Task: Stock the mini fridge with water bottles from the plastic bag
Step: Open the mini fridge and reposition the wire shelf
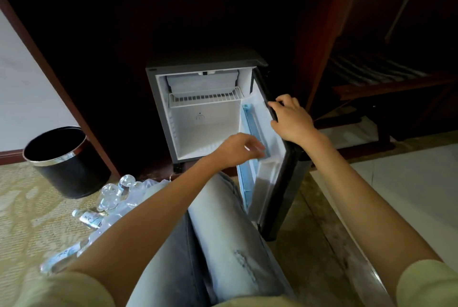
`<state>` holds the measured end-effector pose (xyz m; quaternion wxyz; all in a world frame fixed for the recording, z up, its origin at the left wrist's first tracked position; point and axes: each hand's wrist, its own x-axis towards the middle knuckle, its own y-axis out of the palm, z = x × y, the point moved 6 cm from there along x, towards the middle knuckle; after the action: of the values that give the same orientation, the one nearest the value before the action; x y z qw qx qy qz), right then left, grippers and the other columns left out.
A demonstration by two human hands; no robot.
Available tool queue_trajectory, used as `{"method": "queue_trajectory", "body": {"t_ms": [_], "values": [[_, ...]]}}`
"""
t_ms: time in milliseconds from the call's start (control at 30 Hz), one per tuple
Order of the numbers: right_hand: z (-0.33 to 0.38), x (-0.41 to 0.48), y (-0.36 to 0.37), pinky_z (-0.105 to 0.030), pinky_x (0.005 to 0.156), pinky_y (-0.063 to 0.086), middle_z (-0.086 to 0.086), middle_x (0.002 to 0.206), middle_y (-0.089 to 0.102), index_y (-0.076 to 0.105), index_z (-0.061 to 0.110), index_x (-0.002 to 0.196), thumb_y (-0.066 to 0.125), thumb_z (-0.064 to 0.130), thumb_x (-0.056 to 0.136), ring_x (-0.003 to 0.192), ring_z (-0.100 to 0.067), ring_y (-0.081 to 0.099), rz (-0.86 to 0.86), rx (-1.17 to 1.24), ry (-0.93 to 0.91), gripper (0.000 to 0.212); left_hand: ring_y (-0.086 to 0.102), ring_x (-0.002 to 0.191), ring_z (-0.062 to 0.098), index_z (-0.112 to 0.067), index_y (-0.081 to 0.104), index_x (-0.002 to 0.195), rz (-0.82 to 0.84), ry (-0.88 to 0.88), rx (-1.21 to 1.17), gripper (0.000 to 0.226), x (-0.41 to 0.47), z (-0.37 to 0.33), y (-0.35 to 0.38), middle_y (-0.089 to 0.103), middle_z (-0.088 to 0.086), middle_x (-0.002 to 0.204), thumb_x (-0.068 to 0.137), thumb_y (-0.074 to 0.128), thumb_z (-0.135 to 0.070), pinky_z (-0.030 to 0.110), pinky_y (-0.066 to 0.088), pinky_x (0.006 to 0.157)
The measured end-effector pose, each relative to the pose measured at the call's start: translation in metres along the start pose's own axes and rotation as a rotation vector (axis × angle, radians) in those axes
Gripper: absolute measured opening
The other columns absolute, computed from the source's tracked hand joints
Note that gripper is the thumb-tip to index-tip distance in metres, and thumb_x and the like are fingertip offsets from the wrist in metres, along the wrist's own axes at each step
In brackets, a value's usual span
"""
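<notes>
Left forearm (pixel 148 227), nearest, runs beside the water bottles (pixel 109 197), jumbled in the plastic bag (pixel 138 197), back and left of the empty, loosely curled left grip (pixel 238 149). Right grip (pixel 291 118) clasps the mini fridge door (pixel 285 183); the left looks nearer.

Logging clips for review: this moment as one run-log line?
stage: mini fridge open, unstocked | right hand: grips fridge door | left hand: at blue door shelf, blurred | water bottles: in plastic bag on floor

Left forearm (pixel 148 220) hides much of the plastic bag (pixel 138 199) and water bottles (pixel 109 195).
</notes>
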<state>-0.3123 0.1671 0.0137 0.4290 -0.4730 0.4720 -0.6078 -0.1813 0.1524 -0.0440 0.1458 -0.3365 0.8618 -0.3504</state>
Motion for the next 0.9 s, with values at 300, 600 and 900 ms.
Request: {"method": "queue_trajectory", "body": {"t_ms": [300,600,900], "values": [[-0.054,-0.006,0.001,-0.040,0.100,0.040,-0.011,0.142,0.036,0.042,0.009,0.141,0.052,-0.002,0.085,0.123,-0.035,0.042,-0.184,-0.010,0.128,0.058,0.059,0.095,0.011,-0.014,0.070,0.107,-0.146,-0.111,-0.079,0.020,0.003,0.036,-0.034,0.067,0.002,0.109,0.090,0.063,-0.019,0.018,0.044,0.082],[-0.085,0.013,0.018,-0.046,0.110,0.029,-0.022,0.139,0.042,0.049,-0.001,0.134,0.055,-0.013,0.076,0.125,-0.043,0.040,-0.423,0.084,0.274,0.060,0.056,0.071,0.012,-0.004,0.065,0.111,-0.228,-0.408,-0.300,0.020,-0.004,0.123,-0.066,0.064,0.006,0.097,0.092,0.059,-0.008,0.019,0.040,0.059],[-0.036,0.054,0.084,-0.046,0.105,0.035,-0.017,0.134,0.050,0.051,0.005,0.133,0.050,-0.002,0.088,0.126,-0.035,0.043,-0.306,0.282,0.132,0.045,0.061,0.082,0.016,-0.009,0.066,0.110,-0.351,-0.607,-0.423,0.020,-0.029,0.200,-0.095,0.065,0.004,0.098,0.092,0.059,-0.012,0.023,0.050,0.073]]}}
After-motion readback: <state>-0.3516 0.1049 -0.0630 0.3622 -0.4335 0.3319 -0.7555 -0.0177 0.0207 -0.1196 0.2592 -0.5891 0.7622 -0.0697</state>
